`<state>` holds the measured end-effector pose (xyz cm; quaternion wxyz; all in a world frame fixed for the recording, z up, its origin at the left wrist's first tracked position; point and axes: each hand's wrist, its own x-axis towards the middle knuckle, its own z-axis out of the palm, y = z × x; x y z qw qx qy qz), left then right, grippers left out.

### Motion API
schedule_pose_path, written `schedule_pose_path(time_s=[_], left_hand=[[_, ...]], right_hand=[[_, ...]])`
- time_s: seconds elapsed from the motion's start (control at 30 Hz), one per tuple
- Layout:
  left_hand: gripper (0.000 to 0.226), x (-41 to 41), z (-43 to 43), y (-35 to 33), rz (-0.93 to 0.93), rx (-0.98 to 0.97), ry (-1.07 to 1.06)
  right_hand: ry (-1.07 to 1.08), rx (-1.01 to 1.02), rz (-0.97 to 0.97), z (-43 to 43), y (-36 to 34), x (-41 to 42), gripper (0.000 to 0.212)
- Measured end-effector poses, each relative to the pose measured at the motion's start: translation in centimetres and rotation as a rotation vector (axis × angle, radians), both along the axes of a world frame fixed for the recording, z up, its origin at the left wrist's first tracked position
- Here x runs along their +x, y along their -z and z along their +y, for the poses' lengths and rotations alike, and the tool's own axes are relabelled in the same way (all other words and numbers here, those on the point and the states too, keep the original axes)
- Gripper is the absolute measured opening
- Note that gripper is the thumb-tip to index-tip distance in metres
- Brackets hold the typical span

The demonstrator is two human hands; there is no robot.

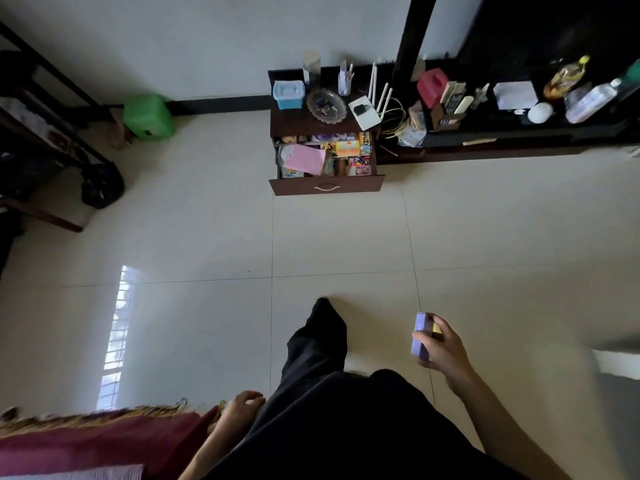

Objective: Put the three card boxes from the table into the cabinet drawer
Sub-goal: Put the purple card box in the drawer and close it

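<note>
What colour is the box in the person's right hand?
Purple, judging by the card box held in the right hand, head view.

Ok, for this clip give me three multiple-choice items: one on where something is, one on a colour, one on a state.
1. Where is the purple card box?
A. In the right hand
B. In the drawer
C. On the floor

2. What colour is the stool by the wall?
A. Red
B. Green
C. White

3. What state is the cabinet drawer in?
A. Shut
B. Taken out and lying on the floor
C. Pulled open, with things inside

Answers:
1. A: the fingers wrap the box above the floor tiles, well short of the cabinet.
2. B: its seat is plainly green.
3. C: the drawer front stands out from the cabinet and pink paper and packets show inside.
</note>
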<state>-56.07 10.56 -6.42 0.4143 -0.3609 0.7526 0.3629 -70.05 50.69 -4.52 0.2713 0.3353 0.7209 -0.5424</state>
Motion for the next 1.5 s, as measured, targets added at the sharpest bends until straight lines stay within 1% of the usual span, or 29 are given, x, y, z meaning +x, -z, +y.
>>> schedule_pose_path(time_s=[0.07, 0.13, 0.23, 0.3, 0.43, 0.6, 0.77, 0.93, 1.03, 1.17, 1.23, 1.33, 1.4, 1.47, 1.5], left_hand=[[0.025, -3.3, -1.2, 0.2, -0.011, 0.0, 0.007], [0.016, -6.9, -2.0, -0.1, 0.014, 0.0, -0.026], [0.02, -13.6, -3.0, -0.5, 0.045, 0.032, -0.064], [0.011, -18.2, -3.3, -1.4, 0.048, 0.062, -0.094], [0.019, -28.2, -3.5, -2.5, 0.144, 0.101, -0.093], [0.019, -37.9, -3.0, -3.4, 0.212, 0.124, -0.12], [0.02, -43.3, -2.8, -3.8, 0.197, 0.089, -0.157], [0.019, -45.3, -3.6, -3.6, 0.112, 0.053, -0.196], [0.008, -46.0, -4.2, -3.5, 0.078, 0.016, -0.18], [0.013, -47.6, -5.6, -2.2, 0.01, -0.028, -0.12], [0.022, -49.2, -6.6, -1.5, -0.033, -0.025, -0.099], [0.021, -52.7, -8.5, -0.8, -0.042, -0.009, -0.097], [0.015, -55.7, -10.0, -0.5, -0.036, -0.01, -0.099], [0.013, -59.2, -11.2, -0.3, -0.044, 0.037, -0.141], [0.015, -61.2, -11.8, -0.1, -0.048, 0.061, -0.159]], right_hand=[[0.001, 0.011, -0.002, -1.1, -0.4, -3.3, 0.042], [0.004, 0.009, 0.015, -2.3, -1.0, -6.4, 0.043], [-0.002, 0.038, 0.039, -3.7, -1.7, -11.4, 0.042], [0.001, 0.039, 0.052, -4.6, -2.0, -14.1, 0.042], [0.004, 0.022, 0.063, -6.1, -2.3, -19.9, 0.043], [-0.032, -0.016, 0.06, -6.9, -1.7, -27.5, 0.043], [-0.125, -0.013, 0.053, -7.0, -1.0, -35.7, 0.047], [-0.222, 0.024, 0.044, -7.3, -0.8, -43.1, 0.05], [-0.224, 0.022, 0.032, -8.1, -0.9, -47.0, 0.05], [-0.225, 0.025, 0.01, -9.4, -0.6, -51.6, 0.051], [-0.214, 0.034, 0.008, -10.5, -0.3, -53.7, 0.051], [-0.183, 0.021, -0.012, -12.1, -0.2, -56.7, 0.048], [-0.162, 0.014, -0.049, -13.2, -0.2, -58.7, 0.048], [-0.16, 0.008, -0.065, -14.2, -0.2, -60.4, 0.05], [-0.165, 0.014, -0.072, -14.7, -0.1, -61.4, 0.05]])
